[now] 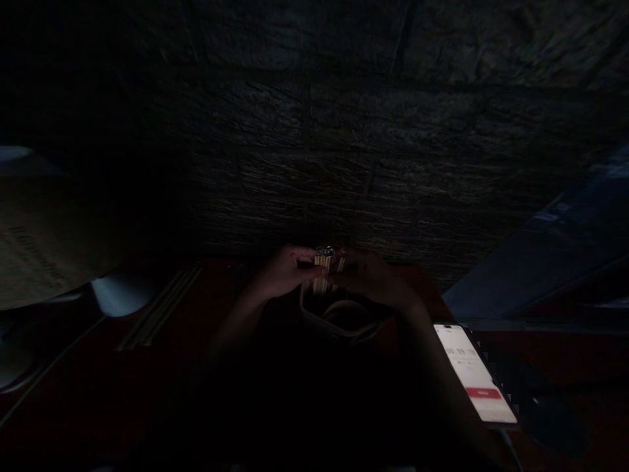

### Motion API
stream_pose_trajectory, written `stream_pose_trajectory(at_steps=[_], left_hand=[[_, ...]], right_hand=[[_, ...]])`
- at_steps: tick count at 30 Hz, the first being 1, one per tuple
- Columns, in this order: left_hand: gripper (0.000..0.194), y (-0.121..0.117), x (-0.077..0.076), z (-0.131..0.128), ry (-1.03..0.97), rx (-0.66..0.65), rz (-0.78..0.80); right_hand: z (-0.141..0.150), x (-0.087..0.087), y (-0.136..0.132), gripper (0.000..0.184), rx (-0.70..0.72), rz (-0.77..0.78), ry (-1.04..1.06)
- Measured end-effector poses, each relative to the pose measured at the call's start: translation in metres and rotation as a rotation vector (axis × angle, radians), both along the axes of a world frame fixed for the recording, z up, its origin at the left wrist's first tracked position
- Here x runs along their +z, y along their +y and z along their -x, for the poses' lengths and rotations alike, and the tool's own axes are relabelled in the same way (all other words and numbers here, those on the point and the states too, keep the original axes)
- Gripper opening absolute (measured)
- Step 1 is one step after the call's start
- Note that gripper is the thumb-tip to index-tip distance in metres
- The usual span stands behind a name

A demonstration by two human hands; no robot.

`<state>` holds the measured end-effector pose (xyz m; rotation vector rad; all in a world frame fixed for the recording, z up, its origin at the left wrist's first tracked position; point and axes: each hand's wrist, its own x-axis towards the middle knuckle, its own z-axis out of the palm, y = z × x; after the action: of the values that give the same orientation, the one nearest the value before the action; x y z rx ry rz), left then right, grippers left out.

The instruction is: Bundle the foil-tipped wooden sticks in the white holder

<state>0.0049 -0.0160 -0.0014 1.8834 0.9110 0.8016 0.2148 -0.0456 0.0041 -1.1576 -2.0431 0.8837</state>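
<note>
Head view is showing you holding a small bundle of pale sticks (321, 275) upright between both hands, with shiny tops (325, 250) showing at fingertip level. Your left hand (289, 270) is clamping its thumb and fingers on the bundle's near and left sides. Your right hand (371, 278) is reaching in from the other side, where a couple of sticks are standing slightly apart from the main group; the dimness is hiding whether those fingers are gripping or only touching. Directly below your fingers, an open container (317, 321) is sitting with its rim facing up. So gathering the sticks is looking well under way, while lining up the separate ones is seeming unfinished; you cannot be telling the full count. Well left of your fingers, thin rods (164, 307) are lying untouched; to their right, a lit phone (474, 373) is glowing.
</note>
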Motion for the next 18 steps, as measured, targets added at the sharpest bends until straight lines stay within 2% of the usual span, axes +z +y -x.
stream_pose_trajectory(at_steps=[4,8,14,18], left_hand=[[0.026,-0.001,0.001,-0.001,0.011,0.037,-0.012],[0.025,-0.002,0.002,-0.002,0.016,0.048,-0.013],[0.026,0.000,-0.002,0.000,0.011,0.027,-0.029],[0.025,-0.001,0.000,-0.001,-0.003,0.042,-0.021]], right_hand=[[-0.008,0.001,-0.001,0.022,-0.007,0.069,-0.018],[-0.013,0.002,-0.001,0.018,-0.035,0.041,0.003],[-0.012,0.014,-0.007,0.012,-0.016,0.023,0.078],[-0.005,0.011,-0.008,0.019,-0.039,0.018,0.081]])
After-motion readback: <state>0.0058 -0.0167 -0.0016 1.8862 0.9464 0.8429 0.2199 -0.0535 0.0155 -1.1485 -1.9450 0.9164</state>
